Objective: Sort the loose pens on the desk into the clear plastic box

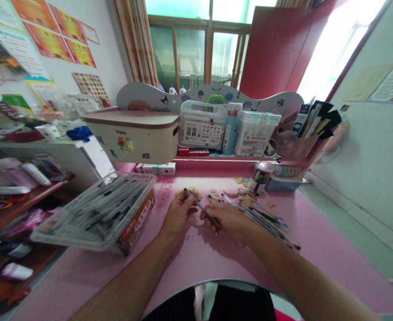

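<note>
Over the middle of the pink desk, a dark pen (203,209) slants between my two hands. My left hand (179,213) pinches its upper end between thumb and fingers. Closed around its lower part is my right hand (225,220). Several slim pens (266,223) lie in a loose bundle on the desk, beside and partly behind my right hand and forearm. To the left of my left hand stands a clear plastic box (105,240) filled with many grey pens (109,205); an orange-brown label covers part of its side.
At the back a shelf holds a cream lidded bin (132,138), a clear marker case (203,127), another marker box (256,133) and a pink pen holder (296,142). A small jar (261,176) stands below, beside a blue box (283,183). The desk (330,267) curves inward at my body.
</note>
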`<state>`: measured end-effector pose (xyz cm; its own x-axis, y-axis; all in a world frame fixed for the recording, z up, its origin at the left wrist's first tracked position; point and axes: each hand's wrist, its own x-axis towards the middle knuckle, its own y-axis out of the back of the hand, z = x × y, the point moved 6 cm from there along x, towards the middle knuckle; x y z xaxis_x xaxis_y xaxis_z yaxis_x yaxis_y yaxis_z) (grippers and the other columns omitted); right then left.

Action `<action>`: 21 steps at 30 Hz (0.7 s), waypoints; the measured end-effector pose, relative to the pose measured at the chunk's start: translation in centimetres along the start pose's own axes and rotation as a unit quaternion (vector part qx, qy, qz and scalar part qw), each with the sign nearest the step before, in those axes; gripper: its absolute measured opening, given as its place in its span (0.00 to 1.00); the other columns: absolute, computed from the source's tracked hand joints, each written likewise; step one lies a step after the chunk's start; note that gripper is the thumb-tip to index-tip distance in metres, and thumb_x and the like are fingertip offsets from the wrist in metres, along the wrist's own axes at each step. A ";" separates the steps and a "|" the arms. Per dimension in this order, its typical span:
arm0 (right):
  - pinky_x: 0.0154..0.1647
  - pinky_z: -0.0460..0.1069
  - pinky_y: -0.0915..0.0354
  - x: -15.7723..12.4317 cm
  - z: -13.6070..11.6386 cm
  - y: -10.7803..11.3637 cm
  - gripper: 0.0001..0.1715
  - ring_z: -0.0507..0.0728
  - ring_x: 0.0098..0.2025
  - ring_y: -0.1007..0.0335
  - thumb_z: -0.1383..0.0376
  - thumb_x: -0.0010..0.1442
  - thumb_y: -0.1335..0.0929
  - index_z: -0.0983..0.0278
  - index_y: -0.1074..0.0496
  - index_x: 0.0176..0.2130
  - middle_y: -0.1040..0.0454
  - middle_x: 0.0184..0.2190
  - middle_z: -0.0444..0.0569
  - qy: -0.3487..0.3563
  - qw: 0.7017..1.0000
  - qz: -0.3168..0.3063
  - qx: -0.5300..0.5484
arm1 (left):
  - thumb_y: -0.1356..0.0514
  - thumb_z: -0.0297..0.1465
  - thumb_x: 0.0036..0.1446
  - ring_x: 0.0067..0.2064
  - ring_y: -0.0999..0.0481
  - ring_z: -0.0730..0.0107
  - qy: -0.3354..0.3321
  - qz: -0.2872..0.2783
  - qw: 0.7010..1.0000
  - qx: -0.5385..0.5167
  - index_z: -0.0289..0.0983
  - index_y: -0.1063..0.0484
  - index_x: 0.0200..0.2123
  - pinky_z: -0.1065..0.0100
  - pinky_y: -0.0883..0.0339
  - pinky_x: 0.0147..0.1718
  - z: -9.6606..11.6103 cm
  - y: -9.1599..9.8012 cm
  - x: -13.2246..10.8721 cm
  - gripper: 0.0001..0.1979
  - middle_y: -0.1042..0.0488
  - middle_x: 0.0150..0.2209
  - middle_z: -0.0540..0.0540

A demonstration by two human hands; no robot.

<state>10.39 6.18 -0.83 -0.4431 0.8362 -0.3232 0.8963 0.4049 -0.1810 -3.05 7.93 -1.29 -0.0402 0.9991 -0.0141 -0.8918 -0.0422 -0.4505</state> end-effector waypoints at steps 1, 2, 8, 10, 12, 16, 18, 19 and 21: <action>0.17 0.42 0.43 0.1 0.3 -0.3 0.10 0.47 0.17 0.40 0.61 0.59 0.33 0.65 0.30 0.30 0.33 0.19 0.40 -0.006 1.000 -0.002 0.022 | 0.30 0.39 0.48 0.31 0.27 0.73 0.008 -0.013 1.000 -0.001 0.37 0.26 0.36 0.73 0.33 0.30 -0.1 -0.2 -0.1 0.15 0.24 0.33 0.48; 0.17 0.42 0.44 0.2 0.6 -0.5 0.10 0.46 0.17 0.40 0.61 0.59 0.32 0.65 0.30 0.30 0.33 0.19 0.40 -0.010 0.999 -0.006 0.046 | 0.30 0.39 0.48 0.31 0.27 0.73 0.022 -0.028 0.999 -0.004 0.36 0.26 0.36 0.72 0.33 0.29 -0.3 -0.5 -0.3 0.16 0.23 0.33 0.48; 0.14 0.41 0.61 0.6 2.3 -2.0 0.08 0.44 0.14 0.53 0.62 0.56 0.32 0.63 0.35 0.30 0.39 0.17 0.37 -0.015 0.985 -0.019 0.170 | 0.30 0.42 0.48 0.22 0.32 0.80 0.083 -0.056 0.994 -0.033 0.35 0.26 0.34 0.75 0.37 0.21 -1.4 -1.4 -1.0 0.17 0.23 0.32 0.48; 0.14 0.41 0.63 0.5 2.4 -2.3 0.09 0.44 0.14 0.57 0.63 0.54 0.32 0.63 0.37 0.30 0.43 0.16 0.35 -0.011 0.984 -0.010 0.176 | 0.29 0.42 0.47 0.20 0.34 0.81 0.088 -0.049 0.994 -0.046 0.36 0.27 0.34 0.76 0.40 0.19 -1.7 -1.4 -0.9 0.18 0.23 0.29 0.49; 0.15 0.41 0.63 0.2 2.2 -2.6 0.10 0.44 0.14 0.58 0.63 0.54 0.31 0.62 0.37 0.31 0.45 0.16 0.33 0.004 0.983 0.000 0.186 | 0.29 0.42 0.46 0.19 0.34 0.81 0.090 -0.042 0.994 -0.053 0.36 0.28 0.33 0.77 0.41 0.18 -1.8 -1.4 -0.9 0.19 0.24 0.27 0.50; 0.16 0.41 0.60 0.2 2.0 -3.0 0.16 0.44 0.16 0.56 0.61 0.51 0.27 0.62 0.34 0.38 0.44 0.17 0.33 0.045 0.976 0.011 0.214 | 0.28 0.41 0.46 0.24 0.28 0.77 0.086 -0.024 0.995 -0.050 0.36 0.28 0.33 0.77 0.35 0.23 -1.8 -1.3 -1.0 0.18 0.24 0.27 0.51; 0.16 0.41 0.59 0.4 2.3 -3.1 0.19 0.44 0.16 0.57 0.59 0.50 0.26 0.62 0.34 0.39 0.44 0.17 0.32 0.050 0.976 0.011 0.212 | 0.28 0.41 0.45 0.25 0.26 0.76 0.091 -0.018 0.995 -0.046 0.37 0.29 0.33 0.76 0.33 0.24 -1.6 -1.3 -1.2 0.18 0.24 0.27 0.50; 0.16 0.41 0.59 0.5 2.4 -3.1 0.21 0.44 0.16 0.57 0.58 0.49 0.26 0.62 0.34 0.39 0.45 0.17 0.32 0.052 0.977 0.012 0.207 | 0.28 0.41 0.45 0.26 0.25 0.75 0.093 -0.014 0.995 -0.046 0.37 0.29 0.33 0.75 0.33 0.24 -1.6 -1.3 -1.3 0.19 0.23 0.27 0.50; 0.16 0.41 0.59 0.6 2.6 -2.9 0.22 0.44 0.15 0.57 0.57 0.49 0.26 0.63 0.34 0.40 0.46 0.16 0.31 0.055 0.979 0.019 0.194 | 0.27 0.42 0.43 0.27 0.24 0.73 0.094 -0.004 0.994 -0.051 0.37 0.30 0.33 0.75 0.33 0.24 -1.4 -1.4 -1.5 0.20 0.23 0.28 0.50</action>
<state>7.44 4.55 -2.89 -0.3854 0.8914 -0.2385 0.8274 0.2193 -0.5171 -1.10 6.53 -1.90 0.0612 0.9831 -0.1727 -0.8407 -0.0425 -0.5398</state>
